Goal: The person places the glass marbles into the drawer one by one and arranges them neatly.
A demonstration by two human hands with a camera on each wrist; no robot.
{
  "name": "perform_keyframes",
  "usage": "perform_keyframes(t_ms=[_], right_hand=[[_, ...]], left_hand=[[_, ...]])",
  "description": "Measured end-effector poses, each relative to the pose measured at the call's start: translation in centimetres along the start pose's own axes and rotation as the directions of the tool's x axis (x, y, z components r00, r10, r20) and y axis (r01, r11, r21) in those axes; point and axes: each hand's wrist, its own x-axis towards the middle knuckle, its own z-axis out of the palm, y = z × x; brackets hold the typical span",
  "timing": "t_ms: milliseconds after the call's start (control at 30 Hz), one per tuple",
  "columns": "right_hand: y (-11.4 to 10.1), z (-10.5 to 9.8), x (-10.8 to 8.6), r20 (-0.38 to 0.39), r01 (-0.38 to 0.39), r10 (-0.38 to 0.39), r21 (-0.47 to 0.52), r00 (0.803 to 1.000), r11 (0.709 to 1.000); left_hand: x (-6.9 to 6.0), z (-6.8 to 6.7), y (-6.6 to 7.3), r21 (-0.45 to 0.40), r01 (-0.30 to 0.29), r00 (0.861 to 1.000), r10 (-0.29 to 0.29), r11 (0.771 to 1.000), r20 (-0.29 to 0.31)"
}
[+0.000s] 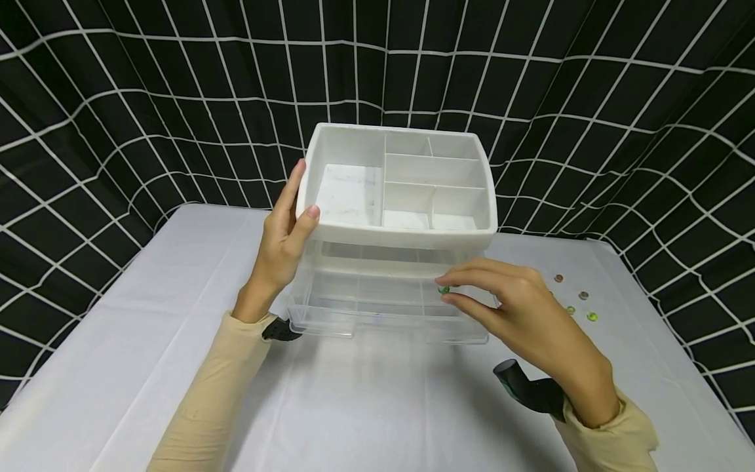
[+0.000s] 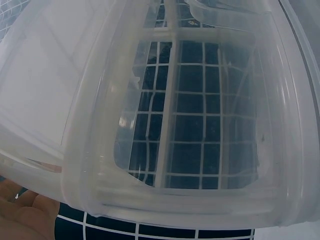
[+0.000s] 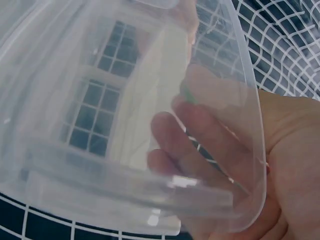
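Note:
A white drawer organizer (image 1: 348, 231) with a divided top stands on the table, its clear plastic drawer (image 1: 377, 321) pulled out at the front. My left hand (image 1: 280, 242) holds the organizer's left side, thumb over the rim corner and fingers along the outer wall. Over the drawer's right part, my right hand (image 1: 519, 301) pinches a small green glass gem (image 1: 445, 290) between thumb and fingertips. Through the clear drawer wall in the right wrist view, the gem (image 3: 188, 94) appears as a blurred green spot. The left wrist view shows the clear plastic drawer (image 2: 200, 207) close up.
Several small gems, including a yellow-green one (image 1: 592, 316) and a brown one (image 1: 583, 295), lie on the white-covered table (image 1: 106, 380) at the right. A black cloth with a white grid (image 1: 236, 72) hangs behind and at both sides.

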Motion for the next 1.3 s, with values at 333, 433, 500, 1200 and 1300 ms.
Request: perform_keyframes(t_ms=[333,433,500,1200,1300], right_hand=[[0.1,0.1,0.9,0.154,-0.079,0.076,0.011,0.985,0.997],[0.0,0.2,1.5,0.220,-0.138,0.130,0.022,0.967,0.990],[-0.1,0.3,1.9,0.265,-0.180,0.162,0.042,0.950,0.983],[-0.2,0.7,4.4,0.542,-0.297,0.216,0.066,0.812,0.953],[-0.1,0.8,4.7,0.569,-0.299,0.213,0.061,0.794,0.952]], left_hand=[[0.0,0.0,0.1,-0.002,-0.001,1.000,0.001,1.000,-0.004],[0.0,0.0,0.1,0.004,-0.005,1.000,0.005,1.000,-0.004],[0.0,0.0,0.1,0.005,-0.008,1.000,0.008,1.000,-0.001],[0.0,0.0,0.0,0.009,-0.016,1.000,0.016,1.000,0.004],[0.0,0.0,0.0,0.006,-0.016,1.000,0.016,1.000,0.005]])
